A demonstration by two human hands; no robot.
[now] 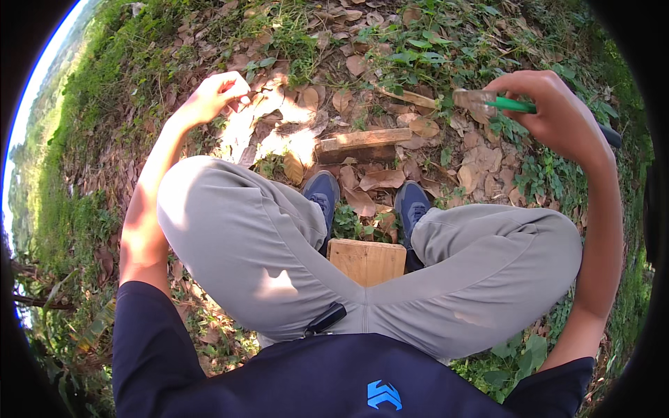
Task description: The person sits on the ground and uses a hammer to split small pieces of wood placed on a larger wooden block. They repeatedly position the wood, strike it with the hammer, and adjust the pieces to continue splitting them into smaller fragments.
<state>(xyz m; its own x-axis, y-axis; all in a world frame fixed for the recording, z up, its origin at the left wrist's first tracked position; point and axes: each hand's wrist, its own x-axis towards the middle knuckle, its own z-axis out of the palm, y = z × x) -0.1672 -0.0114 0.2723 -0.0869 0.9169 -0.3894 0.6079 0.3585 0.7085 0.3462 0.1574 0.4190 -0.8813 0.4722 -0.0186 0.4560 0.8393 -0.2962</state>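
Observation:
My left hand (221, 94) is raised past my left knee, above the leaf-covered ground. Its fingers are curled in, and anything between them is too small or hidden to make out. My right hand (550, 115) is raised at the far right, closed round a green-handled tool (514, 105). The tool's pale, see-through-looking head (475, 101) points left and is blurred. A dark end (611, 136) shows behind my wrist; whether it belongs to the same tool I cannot tell. Between the hands, a wooden block (364, 144) lies on the ground beyond my shoes.
I sit with knees spread over a wooden seat or board (367, 261). My blue shoes (322, 195) stand on dry leaves (382, 180). A thin piece of wood (408, 97) lies farther off. Green plants (425, 52) grow ahead and at both sides.

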